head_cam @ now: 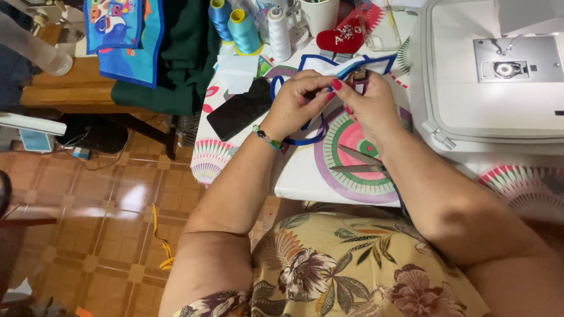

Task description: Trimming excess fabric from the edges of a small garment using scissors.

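I see a white cloth piece edged in blue binding [329, 66] lying on the patterned table [299, 176], just in front of the thread cones, with its blue trim looping down under my hands. My left hand [294, 105] pinches the trim with fingers closed on it, and my right hand [370, 103] grips the same trim beside it, fingertips nearly touching. Scissors [358, 163] lie under my right forearm, a black phone [239, 109] sits left, and the white sewing machine [499, 76] stands right.
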